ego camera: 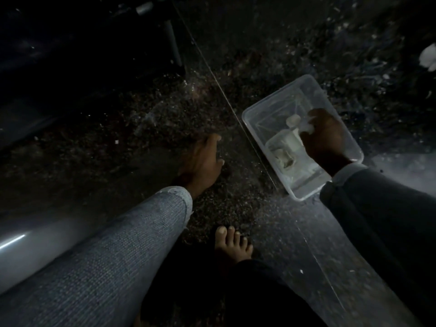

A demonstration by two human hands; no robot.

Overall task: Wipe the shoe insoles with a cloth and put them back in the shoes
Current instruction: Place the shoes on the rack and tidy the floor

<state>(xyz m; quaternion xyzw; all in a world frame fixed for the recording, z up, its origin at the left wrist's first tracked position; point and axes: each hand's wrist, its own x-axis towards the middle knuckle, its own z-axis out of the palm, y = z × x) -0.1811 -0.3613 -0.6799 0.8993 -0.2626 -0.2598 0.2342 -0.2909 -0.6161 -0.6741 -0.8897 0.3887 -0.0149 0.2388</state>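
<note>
Setting: a dim view from above onto a dark speckled floor [146,128], lit only in patches.
Left hand [203,159]: reaching down to the floor from a light grey knitted sleeve [132,234]. Fingers point away and look loosely straight, spread a little, holding nothing. It is too dark to tell whether the fingertips touch the floor.
Right hand [324,135]: inside a clear plastic tub [257,114] that sits on the floor to the right. It comes from a dark sleeve [377,208] with a pale cuff.
Right grip: fingers curled around something small and pale, probably the cloth [308,125], though the lump is too blurred to be sure.
Tub contents: a few pale shapes, one squarish, and what may be shallow water. None can be identified.
Foot [233,244]: bare, on the floor near the bottom centre, toes pointing up the frame.
Insoles and shoes: not in view anywhere; their place cannot be told.
Task stage: likely fetching or wetting the cloth, so wiping seems not yet begun.
Risk: a soaked cloth could drip on the floor near the bare foot, making it slippery.
Risk: lifting the hand carelessly could catch the tub's rim and tip it.
Risk: poor light could make it easy to miss dirt on the insoles.
</note>
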